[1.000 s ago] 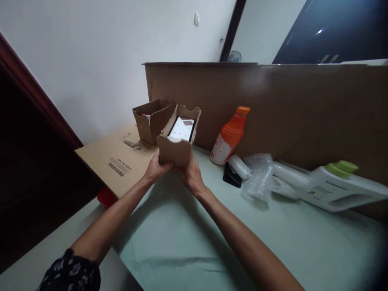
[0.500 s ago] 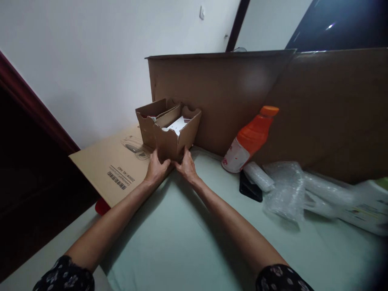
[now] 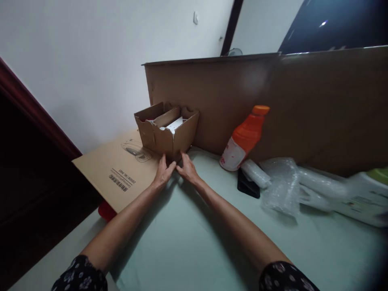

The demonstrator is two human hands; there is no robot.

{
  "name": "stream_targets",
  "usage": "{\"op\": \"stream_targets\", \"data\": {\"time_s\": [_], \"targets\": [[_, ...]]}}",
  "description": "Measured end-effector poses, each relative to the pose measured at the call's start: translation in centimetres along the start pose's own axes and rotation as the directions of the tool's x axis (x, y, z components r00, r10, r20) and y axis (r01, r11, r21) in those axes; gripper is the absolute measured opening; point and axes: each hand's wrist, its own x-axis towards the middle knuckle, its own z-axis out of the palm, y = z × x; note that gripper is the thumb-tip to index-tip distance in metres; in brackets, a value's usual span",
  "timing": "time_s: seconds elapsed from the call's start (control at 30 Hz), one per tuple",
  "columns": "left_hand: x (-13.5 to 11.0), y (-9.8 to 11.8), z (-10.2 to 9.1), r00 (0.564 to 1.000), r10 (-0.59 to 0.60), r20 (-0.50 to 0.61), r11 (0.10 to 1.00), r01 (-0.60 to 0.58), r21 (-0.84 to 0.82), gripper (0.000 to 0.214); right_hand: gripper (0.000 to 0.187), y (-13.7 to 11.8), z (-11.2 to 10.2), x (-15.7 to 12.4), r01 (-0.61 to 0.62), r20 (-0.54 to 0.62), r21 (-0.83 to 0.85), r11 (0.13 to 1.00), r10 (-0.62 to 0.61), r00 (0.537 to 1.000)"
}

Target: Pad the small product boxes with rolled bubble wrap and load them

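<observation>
Two open-topped cardboard boxes with wavy-cut rims stand side by side against the brown panel. The right cardboard box (image 3: 185, 131) has white paper or card inside; the left cardboard box (image 3: 146, 131) shows a little red and white content. My left hand (image 3: 164, 173) is at the lower front corner of the right box, thumb and fingers apart. On the other side of that corner is my right hand (image 3: 187, 169), also with fingers spread from the thumb. Both thumbs point towards each other just below the box. Whether the fingertips still touch the cardboard is hard to see.
A flat printed cardboard sheet (image 3: 117, 171) lies left, over a red object (image 3: 106, 211). To the right are an orange bottle (image 3: 245, 139), leaning, a black phone-like object (image 3: 247, 186), bubble wrap (image 3: 280, 188) and a white container (image 3: 365, 198). A tall cardboard panel (image 3: 212, 93) stands behind.
My hands have drawn back slightly from the box corner and loosened. The right box now sits more evenly alongside the left one. The view has shifted a little.
</observation>
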Motion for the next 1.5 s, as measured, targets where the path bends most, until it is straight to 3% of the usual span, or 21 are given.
{"op": "stream_targets", "data": {"time_s": [0.1,0.2,0.33,0.43,0.5,0.57,0.6,0.7,0.83,0.9,0.97,1.07,1.2,1.27,1.37,1.43,1.5], "targets": [[-3.9,0.7,1.0,0.997,-0.033,0.071,0.998,0.028,0.062,0.080,0.062,0.0,-1.9,-6.2,0.024,0.087,-0.049,0.999,-0.019,0.996],[-10.2,1.1,3.1,0.967,0.000,0.253,0.980,-0.050,0.191,0.077,0.048,-0.5,-5.2,-14.4,-0.003,0.135,-0.125,0.992,0.020,0.991],[-19.6,1.0,6.3,0.824,0.155,0.545,0.844,-0.398,0.361,0.055,0.046,-2.1,-10.1,-25.8,-0.053,0.177,-0.232,0.971,0.096,0.980],[-24.8,1.3,8.5,0.706,0.297,0.643,0.732,-0.601,0.322,0.050,0.046,-2.3,-14.0,-33.3,-0.048,0.227,-0.255,0.966,0.108,0.968],[-27.3,1.9,9.6,0.616,0.375,0.693,0.659,-0.703,0.268,0.048,0.035,-1.6,-17.2,-38.0,-0.108,0.144,-0.310,0.944,0.159,0.977],[-29.2,2.4,10.3,0.525,0.440,0.729,0.588,-0.782,0.208,0.049,0.024,-0.2,-21.7,-42.4,-0.244,-0.060,-0.410,0.879,0.242,0.969],[-29.8,2.6,10.4,0.488,0.468,0.737,0.555,-0.811,0.185,0.050,0.020,0.7,-24.4,-44.5,-0.333,-0.187,-0.450,0.829,0.277,0.942],[-30.6,2.7,10.5,0.421,0.536,0.732,0.475,-0.867,0.150,0.053,0.019,3.8,-34.6,-49.8,-0.539,-0.500,-0.471,0.698,0.292,0.815],[-30.3,2.7,10.2,0.426,0.556,0.714,0.452,-0.876,0.170,0.053,0.046,7.3,-48.0,-54.5,-0.683,-0.773,-0.433,0.588,0.148,0.617],[-30.3,3.1,10.1,0.446,0.538,0.715,0.464,-0.865,0.189,0.053,0.048,8.7,-52.5,-55.6,-0.690,-0.814,-0.421,0.589,0.090,0.573],[-30.6,3.6,10.0,0.461,0.513,0.724,0.481,-0.853,0.201,0.052,0.052,10.0,-55.1,-55.9,-0.661,-0.814,-0.423,0.620,0.062,0.578],[-30.8,4.3,9.8,0.490,0.482,0.726,0.517,-0.828,0.216,0.050,0.063,11.6,-56.0,-55.4,-0.585,-0.769,-0.452,0.673,0.038,0.638],[-30.8,4.9,9.5,0.571,0.438,0.694,0.613,-0.755,0.233,0.054,0.050,10.4,-52.9,-53.9,-0.479,-0.678,-0.512,0.713,0.008,0.735],[-30.9,5.3,9.6,0.636,0.412,0.652,0.682,-0.690,0.242,0.061,0.035,7.6,-49.6,-52.5,-0.410,-0.588,-0.568,0.713,-0.003,0.809],[-31.9,6.0,10.3,0.706,0.415,0.574,0.769,-0.609,0.194,0.078,0.015,1.1,-43.2,-49.8,-0.203,-0.312,-0.669,0.715,-0.022,0.950],[-33.3,6.6,10.8,0.719,0.421,0.553,0.815,-0.568,0.118,0.090,0.017,-3.5,-39.2,-48.2,-0.080,-0.175,-0.635,0.768,-0.042,0.984],[-34.8,7.1,11.2,0.746,0.388,0.541,0.864,-0.499,0.068,0.099,0.021,-7.1,-36.6,-47.6,-0.004,-0.113,-0.586,0.810,-0.077,0.991]]}}
